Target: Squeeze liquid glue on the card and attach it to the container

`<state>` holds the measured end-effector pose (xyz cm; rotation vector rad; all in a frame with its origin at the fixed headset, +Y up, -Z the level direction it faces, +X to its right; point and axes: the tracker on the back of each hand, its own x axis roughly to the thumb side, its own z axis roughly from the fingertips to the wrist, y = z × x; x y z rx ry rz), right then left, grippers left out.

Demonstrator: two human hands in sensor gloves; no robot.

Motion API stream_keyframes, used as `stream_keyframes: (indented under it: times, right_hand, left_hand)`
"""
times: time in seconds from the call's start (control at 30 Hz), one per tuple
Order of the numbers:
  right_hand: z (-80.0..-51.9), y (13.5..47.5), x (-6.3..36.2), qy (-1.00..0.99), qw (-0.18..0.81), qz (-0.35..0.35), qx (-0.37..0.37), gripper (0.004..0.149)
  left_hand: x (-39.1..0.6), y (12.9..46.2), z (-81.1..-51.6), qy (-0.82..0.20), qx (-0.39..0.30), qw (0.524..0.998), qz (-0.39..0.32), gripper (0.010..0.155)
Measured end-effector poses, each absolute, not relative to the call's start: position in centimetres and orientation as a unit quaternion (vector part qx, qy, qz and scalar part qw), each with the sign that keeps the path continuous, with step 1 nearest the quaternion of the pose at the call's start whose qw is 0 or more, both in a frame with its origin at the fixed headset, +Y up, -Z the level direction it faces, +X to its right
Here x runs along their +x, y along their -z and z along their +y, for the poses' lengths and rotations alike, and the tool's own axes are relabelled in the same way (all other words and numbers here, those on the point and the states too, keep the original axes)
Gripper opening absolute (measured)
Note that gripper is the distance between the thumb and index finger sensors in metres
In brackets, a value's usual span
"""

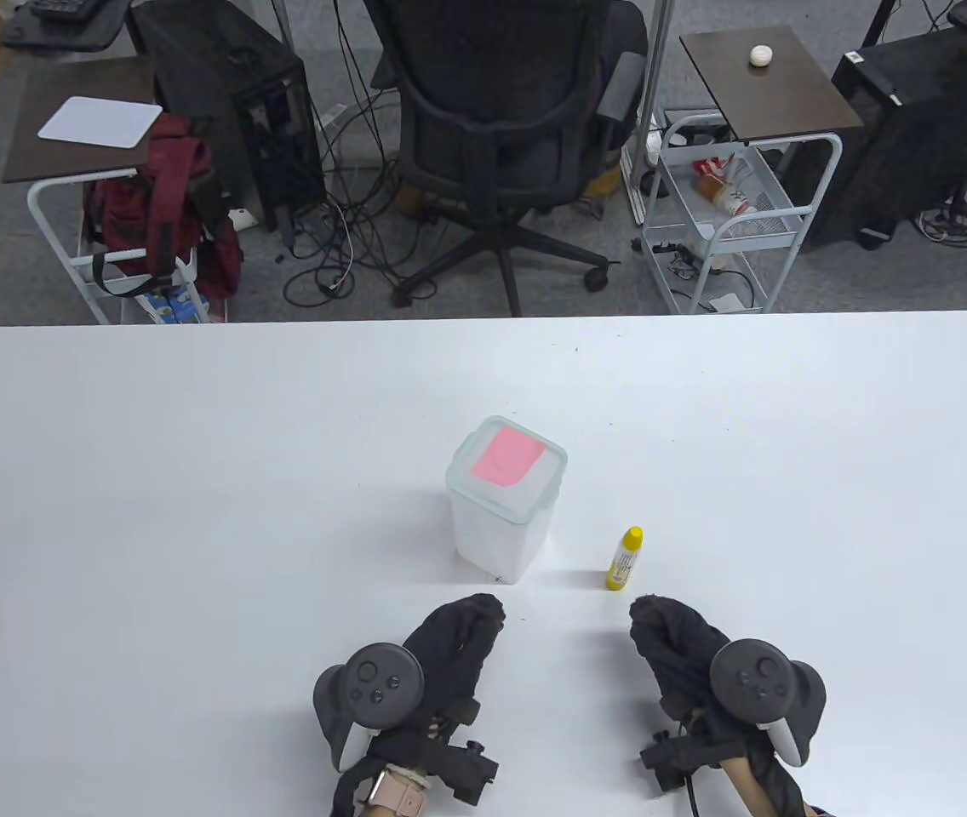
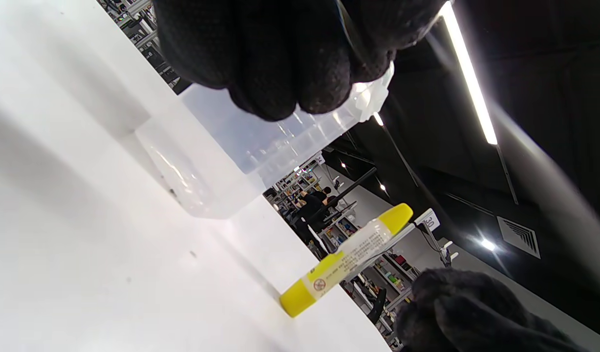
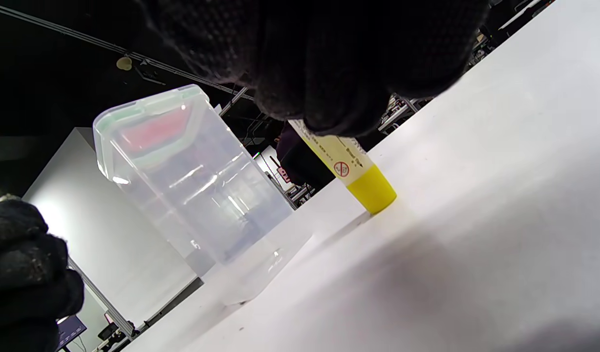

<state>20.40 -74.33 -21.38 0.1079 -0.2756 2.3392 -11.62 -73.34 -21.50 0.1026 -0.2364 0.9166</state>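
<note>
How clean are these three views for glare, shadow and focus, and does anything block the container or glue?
Table view: even light, sharp, soft shadows beside the container and glue tube. Left wrist view: tilted, a ceiling strip light flares; the left hand covers the container's top. Right wrist view: tilted, the right hand hides the tube's upper part, and the pink card shows only dimly through the lid.

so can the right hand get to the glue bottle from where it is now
Probably yes. The glue bottle stands upright on the table just beyond the right hand, with nothing between them. The container sits off to the bottle's left, apart from it, so it should not block the reach.
</note>
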Motion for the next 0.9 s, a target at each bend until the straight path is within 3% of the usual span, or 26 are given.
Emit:
stream_keyframes:
  times: [0.27,0.4,0.53,0.6,0.73,0.9]
  right_hand:
    - [-69.8,21.7,22.1,-0.890,0.405,-0.206,0.029,0.037]
    - [-67.1,22.6,23.2,-0.884,0.380,-0.273,0.007,0.037]
    - [-66.7,24.3,24.0,-0.900,0.316,-0.299,-0.030,0.040]
    - [-67.6,25.3,24.4,-0.918,0.261,-0.294,-0.044,0.047]
    - [-70.3,26.9,24.8,-0.960,0.168,-0.220,-0.047,0.079]
    - [-72.6,27.8,24.7,-0.986,0.105,-0.124,-0.040,0.091]
  left_hand:
    - [-13.8,22.7,-70.1,-0.432,0.119,0.890,-0.080,0.041]
    - [-15.0,23.7,-67.9,-0.400,0.168,0.900,-0.039,0.041]
    - [-15.4,24.3,-67.1,-0.339,0.194,0.921,-0.010,0.044]
    - [-15.4,24.4,-67.2,-0.289,0.200,0.936,-0.017,0.056]
    - [-15.2,25.0,-68.4,-0.196,0.173,0.964,-0.049,0.082]
    - [-14.6,25.7,-70.4,-0.111,0.086,0.987,-0.081,0.095]
